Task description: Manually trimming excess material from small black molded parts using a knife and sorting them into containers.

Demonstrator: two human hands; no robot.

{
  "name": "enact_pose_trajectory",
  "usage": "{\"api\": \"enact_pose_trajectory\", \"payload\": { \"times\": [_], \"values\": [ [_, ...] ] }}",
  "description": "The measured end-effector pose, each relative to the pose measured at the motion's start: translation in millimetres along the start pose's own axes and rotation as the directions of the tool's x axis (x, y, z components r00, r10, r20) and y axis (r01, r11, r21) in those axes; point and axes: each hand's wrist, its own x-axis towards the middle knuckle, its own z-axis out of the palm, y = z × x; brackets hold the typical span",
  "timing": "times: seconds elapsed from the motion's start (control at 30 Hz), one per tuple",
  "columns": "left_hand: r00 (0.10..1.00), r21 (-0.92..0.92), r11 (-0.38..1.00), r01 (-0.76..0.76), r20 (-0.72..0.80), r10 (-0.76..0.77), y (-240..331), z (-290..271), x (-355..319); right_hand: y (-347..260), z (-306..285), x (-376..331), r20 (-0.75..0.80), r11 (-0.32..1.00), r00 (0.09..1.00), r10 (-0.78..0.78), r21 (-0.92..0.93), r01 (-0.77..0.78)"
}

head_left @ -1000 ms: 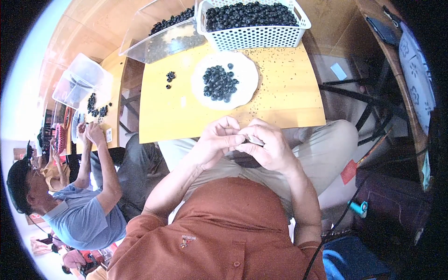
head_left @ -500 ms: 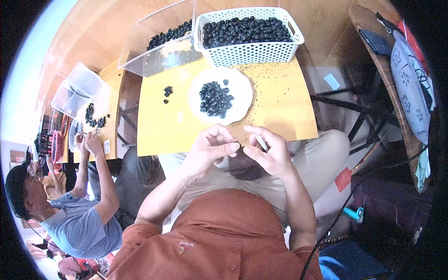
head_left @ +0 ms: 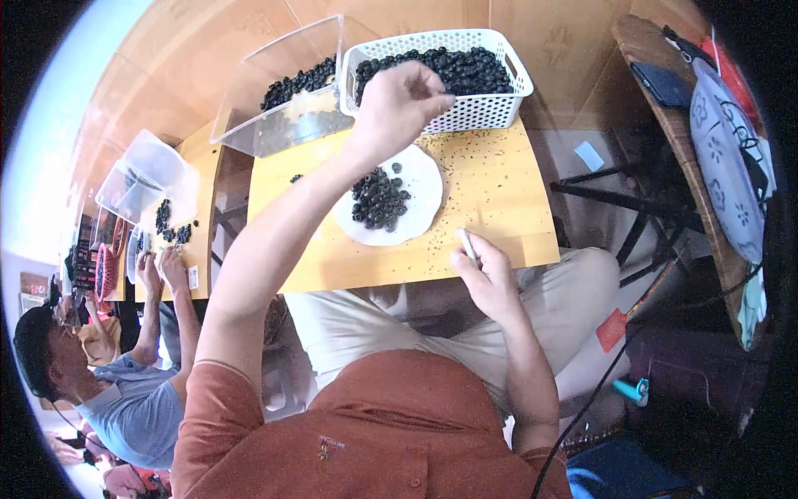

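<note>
My left hand (head_left: 397, 112) reaches over the front edge of the white perforated basket (head_left: 478, 113). Its fingers are curled in with the thumb, and whatever they hold is hidden. Dark, round, berry-like pieces (head_left: 465, 71) fill the basket. Below that arm, a white plate (head_left: 426, 187) carries a heap of similar pieces (head_left: 381, 204), several with ring-like centres. My right hand (head_left: 489, 279) is closed around a slim white tool (head_left: 468, 246) at the table's near edge. The tool's working end is too small to make out.
A clear bin (head_left: 237, 125) with more dark pieces stands left of the basket. Dark crumbs (head_left: 474, 166) dot the yellow table (head_left: 519, 216). To the left, a co-worker (head_left: 137, 407) sits at another table. A wooden bench (head_left: 657, 112) stands right; a black cable (head_left: 611, 366) hangs beside me.
My left hand has moved from beside my right hand, in front of the plate, up to the basket. My right hand stays near the table edge with the white tool.
</note>
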Motion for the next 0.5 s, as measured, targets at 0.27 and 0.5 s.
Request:
{"api": "enact_pose_trajectory", "payload": {
  "times": [0.27,0.5],
  "values": [
    [0.983,0.289,0.941,-0.174,0.001,0.182,-25,5,48,11,-4,-1,-0.007,0.981,0.991,0.133,0.146,-0.131],
    [0.98,0.309,0.938,-0.158,0.166,0.11,-45,-11,-35,16,-5,-2,0.018,0.987,0.998,0.066,0.143,-0.068]
  ]
}}
